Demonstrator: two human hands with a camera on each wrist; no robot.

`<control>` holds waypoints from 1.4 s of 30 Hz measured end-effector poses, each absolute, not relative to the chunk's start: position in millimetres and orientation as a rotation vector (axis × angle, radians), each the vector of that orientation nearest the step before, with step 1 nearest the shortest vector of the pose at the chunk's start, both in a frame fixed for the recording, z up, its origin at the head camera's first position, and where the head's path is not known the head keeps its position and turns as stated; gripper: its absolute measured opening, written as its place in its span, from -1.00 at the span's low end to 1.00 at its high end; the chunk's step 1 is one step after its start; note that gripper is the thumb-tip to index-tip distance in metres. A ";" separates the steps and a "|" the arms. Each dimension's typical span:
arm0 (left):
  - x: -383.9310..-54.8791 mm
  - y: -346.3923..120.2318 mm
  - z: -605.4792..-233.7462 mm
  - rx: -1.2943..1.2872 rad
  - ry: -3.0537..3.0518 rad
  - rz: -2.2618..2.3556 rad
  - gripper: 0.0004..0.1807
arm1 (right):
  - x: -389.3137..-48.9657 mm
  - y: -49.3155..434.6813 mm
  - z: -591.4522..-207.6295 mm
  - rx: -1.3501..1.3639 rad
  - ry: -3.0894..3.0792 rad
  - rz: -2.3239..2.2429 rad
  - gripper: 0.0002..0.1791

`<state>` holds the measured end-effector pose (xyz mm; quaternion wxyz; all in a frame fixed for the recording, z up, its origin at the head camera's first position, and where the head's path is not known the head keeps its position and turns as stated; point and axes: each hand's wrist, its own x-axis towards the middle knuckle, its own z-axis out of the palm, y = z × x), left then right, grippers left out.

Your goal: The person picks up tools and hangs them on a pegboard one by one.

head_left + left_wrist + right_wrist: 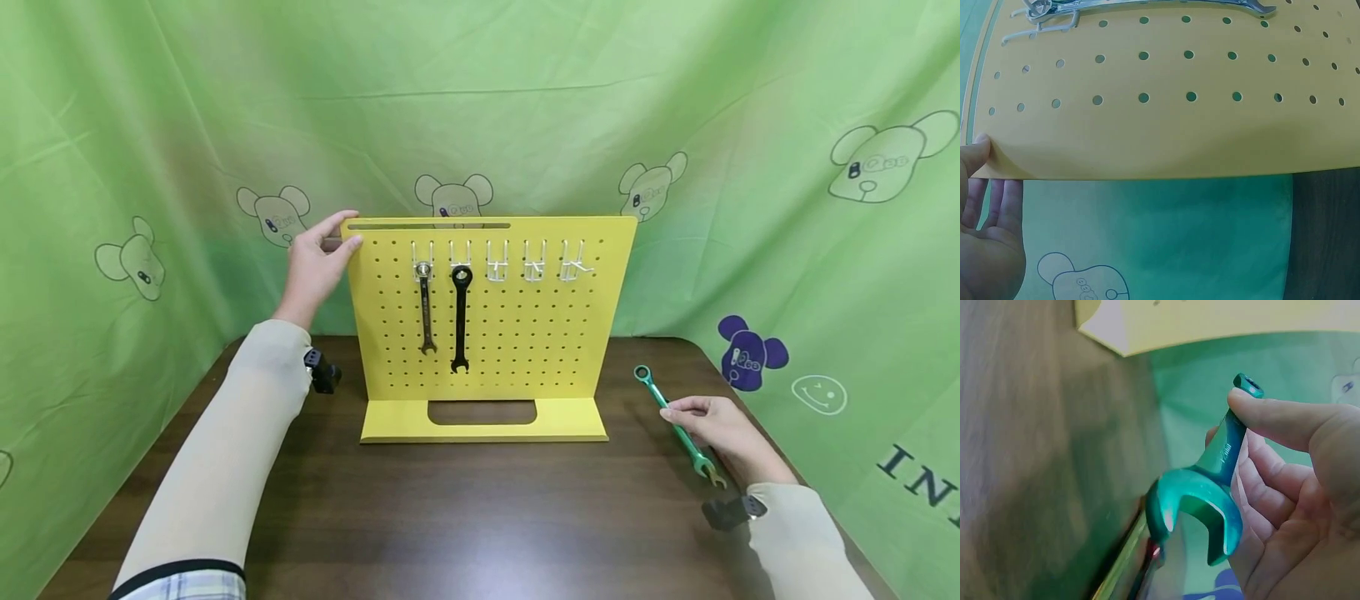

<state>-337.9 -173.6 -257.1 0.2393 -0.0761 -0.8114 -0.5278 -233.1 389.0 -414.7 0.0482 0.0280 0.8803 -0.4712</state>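
My left hand (315, 271) grips the upper left edge of a yellow pegboard (525, 342), thumb in front and the other fingers behind it. A silver wrench (426, 312) and a black wrench (461, 321) hang side by side on its white hooks. To the right of the board, my right hand (723, 433) pinches a green combination wrench (682, 435) by its shaft, ring end pointing away. The right wrist view shows its open end (1194, 494) close up. Below it are a gold-coloured tool (1124, 556) and a reddish one (1152, 555), mostly hidden.
Several white hooks (534, 262) to the right of the black wrench hold nothing. The pegboard's base (397, 421) stands on a dark brown wooden table (450, 517). Green cloth (480, 108) with cartoon mouse heads hangs behind and at both sides.
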 end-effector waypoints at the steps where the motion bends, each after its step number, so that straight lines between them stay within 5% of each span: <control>1: -337.9 -173.7 -256.8 -0.210 -2.221 -1.448 -0.55 | -232.3 386.3 -410.8 0.069 2.685 -1.439 -0.48; 42: -337.8 -173.0 -256.8 -0.226 -2.204 -1.448 -0.56 | -263.4 200.8 -335.6 -0.473 2.653 -1.799 -0.64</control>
